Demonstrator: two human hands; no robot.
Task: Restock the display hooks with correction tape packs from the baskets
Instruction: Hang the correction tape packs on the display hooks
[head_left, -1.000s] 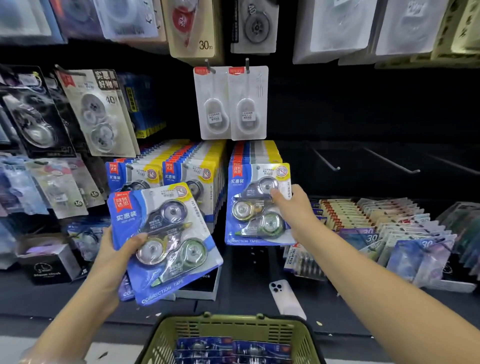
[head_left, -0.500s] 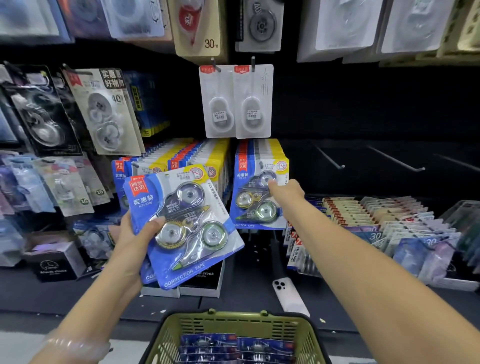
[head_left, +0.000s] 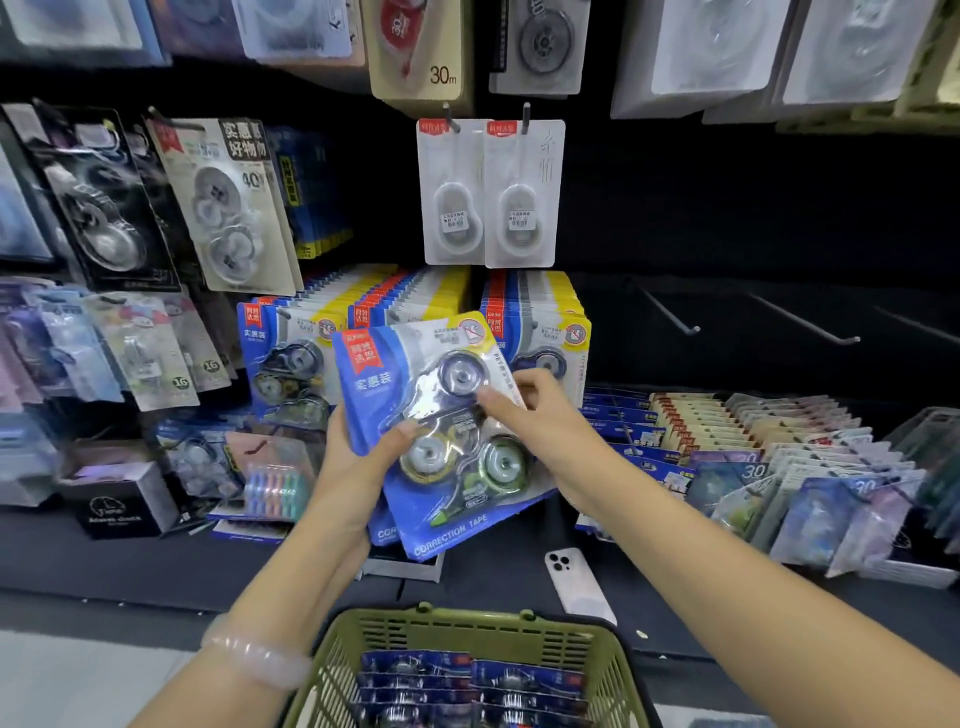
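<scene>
A: Surface and room?
B: A dark shop display wall (head_left: 727, 208) is seen, hung w/ blister-carded stationery on hooks. Below it a dark shelf (head_left: 493, 582) is laid w/ more stock. A white phone (head_left: 579, 584) is lying face down on the shelf, centre-right. A black box (head_left: 122, 501) is set at the left. Fanned packs marked 30 (head_left: 753, 467) are stacked on the shelf's right part. Three bare hooks (head_left: 670, 314) are seen right of centre, nothing hung on them.

A: Hung stock?
B: Rows of blue correction tape packs (head_left: 535, 312) are hung mid-wall, packed tight. Two white carded packs (head_left: 488, 192) are hung just above them.

A: Basket?
B: A green basket (head_left: 467, 634) is seen at bottom centre, near the person's body. More blue packs (head_left: 467, 680) are stacked inside it.

A: Task's thing vs. hands?
B: One blue pack (head_left: 441, 431) is held up in front of the hung rows, tilted, above the basket. A 2nd pack is partly seen behind it. Left hand (head_left: 353, 473) is wrapped round the lower-left edge, thumb pressed on the front. Right hand (head_left: 540, 415) is grasping the pack's right side, thumb and fingertips pinched near the top reel. A pale bracelet (head_left: 254, 657) is worn on the left wrist.
</scene>
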